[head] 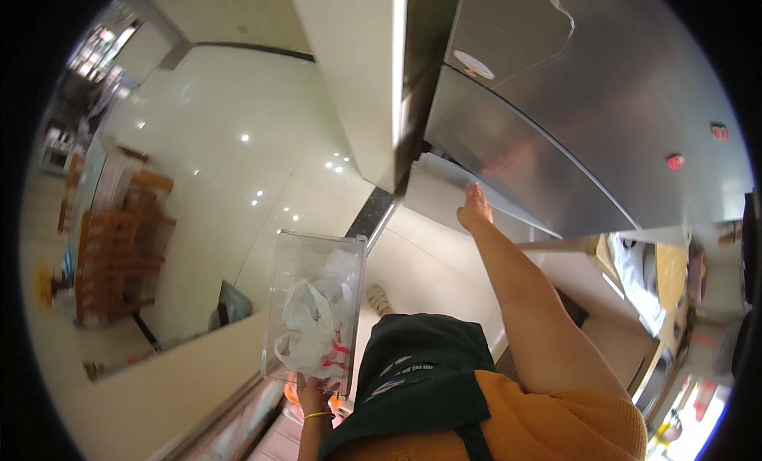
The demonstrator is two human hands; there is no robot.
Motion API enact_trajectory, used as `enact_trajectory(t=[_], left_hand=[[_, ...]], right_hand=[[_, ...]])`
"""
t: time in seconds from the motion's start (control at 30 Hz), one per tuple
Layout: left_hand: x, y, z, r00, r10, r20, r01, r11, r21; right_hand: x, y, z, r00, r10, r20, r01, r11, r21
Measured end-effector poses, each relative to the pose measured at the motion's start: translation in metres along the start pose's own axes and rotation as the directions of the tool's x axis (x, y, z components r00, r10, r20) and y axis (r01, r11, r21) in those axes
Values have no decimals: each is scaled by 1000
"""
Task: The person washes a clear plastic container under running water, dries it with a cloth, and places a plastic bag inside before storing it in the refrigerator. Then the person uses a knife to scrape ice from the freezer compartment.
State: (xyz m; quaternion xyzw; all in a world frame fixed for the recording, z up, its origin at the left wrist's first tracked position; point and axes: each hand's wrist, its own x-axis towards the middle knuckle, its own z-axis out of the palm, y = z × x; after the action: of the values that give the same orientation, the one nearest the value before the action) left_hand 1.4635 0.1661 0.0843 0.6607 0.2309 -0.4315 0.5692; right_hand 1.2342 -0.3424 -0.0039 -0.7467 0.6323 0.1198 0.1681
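My left hand (314,394) grips the near end of a clear plastic drawer (280,318). Inside the drawer lie white plastic bags (309,324), some with red markings; what they contain cannot be made out. My right arm is stretched forward, and my right hand (475,209) is at the lowest front panel (434,190) of a steel-grey refrigerator (524,145). That panel's top edge stands out from the door above it. The right hand's fingers are extended with nothing held in them; whether the palm presses on the panel cannot be told.
A wall end (363,103) stands left of the refrigerator, with a dark threshold strip (370,214) at its foot. To the right is a kitchen counter (595,246) bearing several items. Wooden chairs (122,252) and a dustpan (232,306) are at the left.
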Motion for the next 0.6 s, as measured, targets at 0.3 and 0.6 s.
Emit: enact_trajectory(t=[0.3,0.6], left_hand=[[121,86,-10,987,-40,157,3,973,231],[134,125,25,992,49,120,-96,899,426]], right_hand=[[-39,-28,11,996,88,9,-87,995,-46],[-173,19,63,996,-38,-75,53,975,214]])
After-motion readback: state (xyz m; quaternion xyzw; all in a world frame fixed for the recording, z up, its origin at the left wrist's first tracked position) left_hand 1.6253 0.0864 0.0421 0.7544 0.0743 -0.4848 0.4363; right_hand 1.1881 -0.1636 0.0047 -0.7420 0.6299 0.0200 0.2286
